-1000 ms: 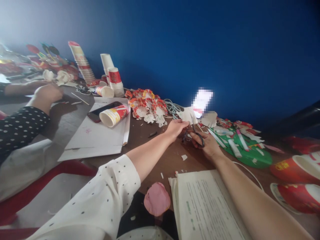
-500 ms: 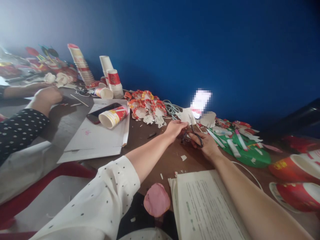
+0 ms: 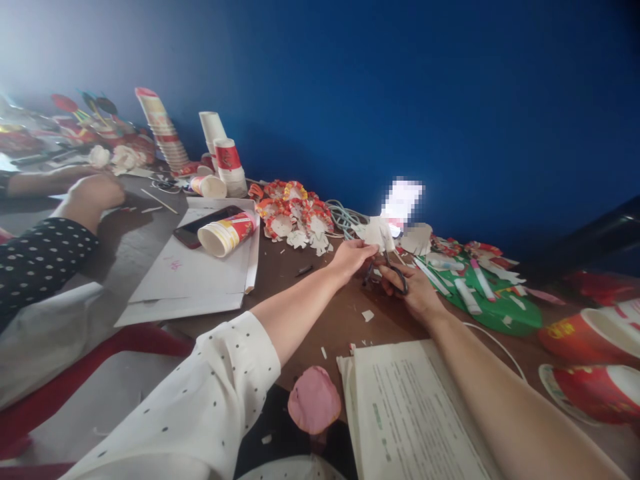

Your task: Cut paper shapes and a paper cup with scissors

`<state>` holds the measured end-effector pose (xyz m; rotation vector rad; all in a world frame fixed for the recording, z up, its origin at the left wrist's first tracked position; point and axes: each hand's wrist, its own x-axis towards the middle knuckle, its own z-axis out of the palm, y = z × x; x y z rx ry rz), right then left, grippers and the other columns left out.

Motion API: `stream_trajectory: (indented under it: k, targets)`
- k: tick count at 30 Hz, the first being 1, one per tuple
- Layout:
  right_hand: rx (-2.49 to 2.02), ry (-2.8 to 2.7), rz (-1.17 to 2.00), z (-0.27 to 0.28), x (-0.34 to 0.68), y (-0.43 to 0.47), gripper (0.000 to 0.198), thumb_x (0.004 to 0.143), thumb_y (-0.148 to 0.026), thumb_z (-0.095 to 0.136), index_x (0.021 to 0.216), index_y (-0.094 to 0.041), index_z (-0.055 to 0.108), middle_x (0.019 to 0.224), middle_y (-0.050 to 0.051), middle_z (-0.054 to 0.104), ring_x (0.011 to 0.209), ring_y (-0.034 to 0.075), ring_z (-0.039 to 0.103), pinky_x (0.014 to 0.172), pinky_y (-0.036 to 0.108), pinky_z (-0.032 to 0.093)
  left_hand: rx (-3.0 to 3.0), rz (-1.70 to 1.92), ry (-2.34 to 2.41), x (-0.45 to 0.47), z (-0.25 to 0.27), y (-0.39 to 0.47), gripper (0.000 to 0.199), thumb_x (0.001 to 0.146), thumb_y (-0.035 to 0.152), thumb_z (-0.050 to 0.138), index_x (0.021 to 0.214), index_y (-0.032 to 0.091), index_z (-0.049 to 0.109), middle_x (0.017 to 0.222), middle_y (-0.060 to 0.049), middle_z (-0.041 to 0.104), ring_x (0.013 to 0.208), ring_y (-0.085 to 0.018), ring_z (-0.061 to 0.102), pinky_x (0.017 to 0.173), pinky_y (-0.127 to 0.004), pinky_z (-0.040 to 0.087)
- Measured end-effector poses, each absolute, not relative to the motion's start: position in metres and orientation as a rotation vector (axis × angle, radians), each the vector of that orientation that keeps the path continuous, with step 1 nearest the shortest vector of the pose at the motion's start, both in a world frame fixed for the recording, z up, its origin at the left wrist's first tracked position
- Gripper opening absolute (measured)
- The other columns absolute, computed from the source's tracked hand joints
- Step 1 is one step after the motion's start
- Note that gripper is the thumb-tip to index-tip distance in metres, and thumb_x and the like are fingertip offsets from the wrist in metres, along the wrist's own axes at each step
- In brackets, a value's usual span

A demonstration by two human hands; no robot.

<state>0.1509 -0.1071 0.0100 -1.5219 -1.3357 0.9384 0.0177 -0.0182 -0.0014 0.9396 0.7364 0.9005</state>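
A piece of white paper [image 3: 376, 233] is pinched at its lower edge by my left hand [image 3: 351, 259], over the middle of the brown table. My right hand [image 3: 411, 287] is closed round the handles of dark scissors [image 3: 399, 279]. The scissors' blades point up and away from me, against the paper's right side; how far apart they are is too small to tell. Below my hands lies a small paper scrap [image 3: 367, 315]. Just behind the paper stands a lit screen [image 3: 400, 203], partly blurred out.
Cut red-and-white paper cups [image 3: 295, 213] lie in a heap left of my hands. A green sheet [image 3: 515, 313] with markers is at right. A cup [image 3: 225, 235] and phone [image 3: 187, 233] rest on white folders [image 3: 175, 280]. Another person's hands [image 3: 97, 192] work at far left. Printed papers [image 3: 410, 400] lie near me.
The white paper has shifted slightly between my hands. My grip on the paper and on the scissors is the same, and the rest looks still.
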Motion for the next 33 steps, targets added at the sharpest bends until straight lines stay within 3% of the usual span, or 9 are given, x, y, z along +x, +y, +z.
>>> stream_trajectory:
  k: [6, 20, 33]
  targets:
    - [-1.524, -1.315, 0.974, 0.0080, 0.1527, -0.1068, 0.047, 0.073, -0.064, 0.068, 0.071, -0.017, 0.066, 0.061, 0.003, 0.060, 0.052, 0.012, 0.051, 0.045, 0.025, 0.036, 0.984, 0.901, 0.716, 0.0186, -0.0021, -0.0195, 0.017, 0.076, 0.024, 0.072, 0.066, 0.013, 0.063, 0.064, -0.004, 0.065, 0.057, -0.011, 0.059, 0.059, -0.023, 0.043]
    - [-1.486, -1.373, 0.886, 0.0042, 0.1511, -0.1071, 0.046, 0.077, -0.062, 0.066, 0.065, -0.018, 0.062, 0.054, 0.000, 0.055, 0.049, 0.011, 0.045, 0.047, 0.026, 0.032, 1.029, 0.888, 0.764, 0.0194, -0.0048, -0.0212, 0.016, 0.077, 0.027, 0.069, 0.069, 0.014, 0.064, 0.061, -0.001, 0.061, 0.044, -0.006, 0.039, 0.048, -0.022, 0.032]
    - [-1.495, -1.339, 0.893, 0.0033, 0.1497, -0.1071, 0.043, 0.078, -0.060, 0.067, 0.066, -0.018, 0.063, 0.054, 0.000, 0.055, 0.051, 0.012, 0.047, 0.047, 0.026, 0.033, 1.082, 0.880, 0.757, 0.0185, -0.0059, -0.0188, 0.020, 0.075, 0.033, 0.071, 0.072, 0.015, 0.061, 0.058, 0.000, 0.057, 0.043, -0.006, 0.039, 0.046, -0.022, 0.029]
